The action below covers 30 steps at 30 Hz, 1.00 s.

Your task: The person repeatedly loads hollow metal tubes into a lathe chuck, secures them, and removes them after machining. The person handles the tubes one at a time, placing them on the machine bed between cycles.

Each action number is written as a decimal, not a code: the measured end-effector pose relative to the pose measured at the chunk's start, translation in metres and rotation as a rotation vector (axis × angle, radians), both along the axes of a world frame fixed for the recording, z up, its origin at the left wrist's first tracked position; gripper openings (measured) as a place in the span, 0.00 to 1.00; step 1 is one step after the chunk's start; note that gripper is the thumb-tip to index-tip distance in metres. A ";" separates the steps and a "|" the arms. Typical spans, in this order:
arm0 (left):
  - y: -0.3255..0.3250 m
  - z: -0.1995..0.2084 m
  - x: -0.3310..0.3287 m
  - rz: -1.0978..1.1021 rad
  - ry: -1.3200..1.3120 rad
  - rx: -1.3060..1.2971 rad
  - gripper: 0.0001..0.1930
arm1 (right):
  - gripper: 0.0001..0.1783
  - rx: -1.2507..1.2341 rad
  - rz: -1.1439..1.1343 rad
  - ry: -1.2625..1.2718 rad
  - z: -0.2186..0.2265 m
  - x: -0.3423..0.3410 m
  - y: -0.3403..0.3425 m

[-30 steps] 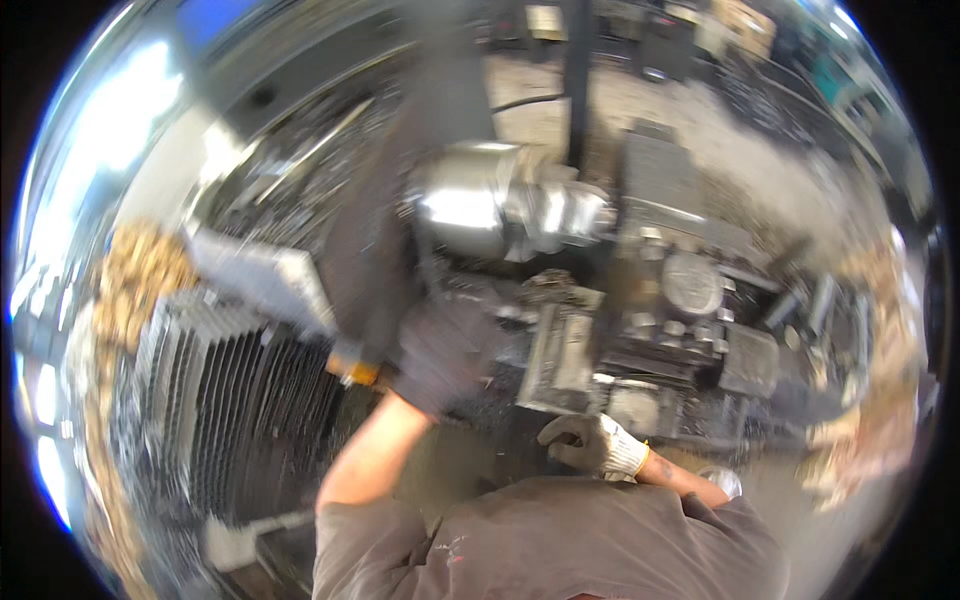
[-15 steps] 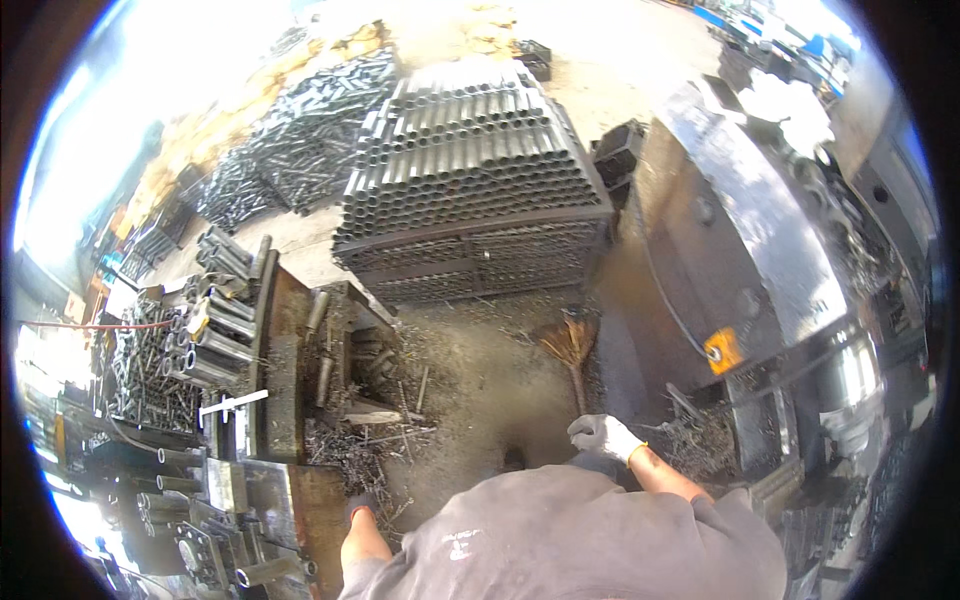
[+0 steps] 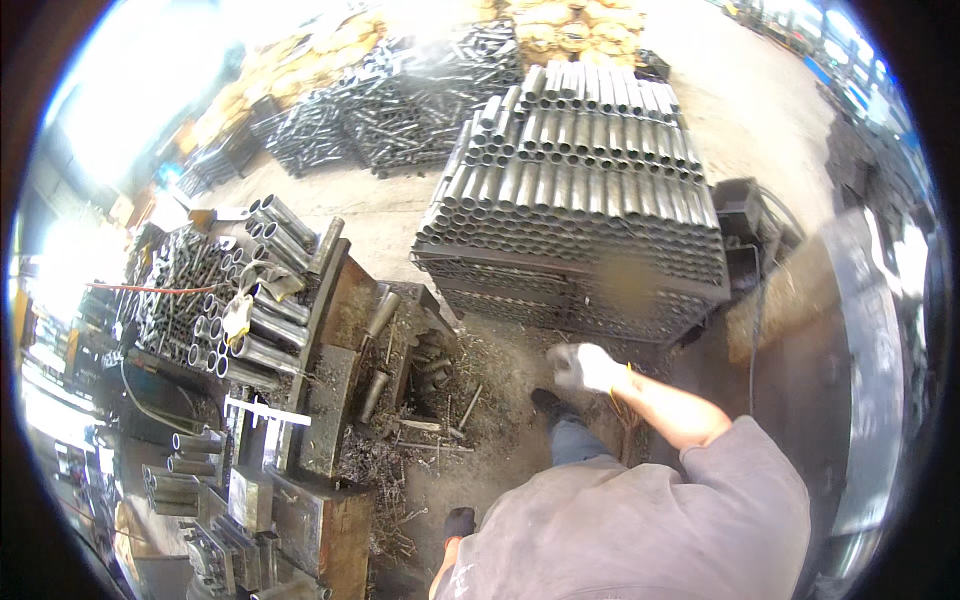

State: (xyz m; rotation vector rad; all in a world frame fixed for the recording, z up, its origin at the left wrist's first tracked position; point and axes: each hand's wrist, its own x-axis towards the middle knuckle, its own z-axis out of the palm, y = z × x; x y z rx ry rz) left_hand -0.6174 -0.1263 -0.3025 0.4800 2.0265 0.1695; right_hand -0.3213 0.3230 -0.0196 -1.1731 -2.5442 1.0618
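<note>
My right hand (image 3: 585,367), in a white glove with a yellow cuff, is held out in front of my body, above the floor. Its fingers look curled in, and nothing sticks out of them. A dark shoe and a jeans leg (image 3: 580,437) show just below it. My left hand (image 3: 460,522) hangs low at my left side, dark with an orange edge at the wrist; its fingers cannot be made out. Scrap and metal shavings (image 3: 385,500) lie near it. Beneath my right forearm a broom (image 3: 630,425) is partly hidden.
Ahead stands a large rack of stacked metal tubes (image 3: 580,190). To the left, more tubes (image 3: 265,330) lie by a metal bench (image 3: 330,400) and machine parts (image 3: 215,545). A big metal panel (image 3: 800,330) stands at right. Heaps of small metal parts (image 3: 400,105) lie farther back.
My view has swung left, so the rack and bench sit farther right. My right hand has moved forward and up from near the broom handle. A shoe and leg now show ahead.
</note>
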 end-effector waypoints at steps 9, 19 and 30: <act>0.125 0.089 0.032 0.574 0.033 0.205 0.26 | 0.33 0.490 -0.196 -0.127 0.129 -0.193 0.434; 0.220 0.190 0.063 0.449 0.165 0.084 0.29 | 0.18 0.894 -0.051 -0.427 0.025 -0.294 0.616; 0.190 0.183 0.058 0.565 0.083 -0.009 0.31 | 0.29 0.017 -0.367 0.258 0.049 -0.216 0.688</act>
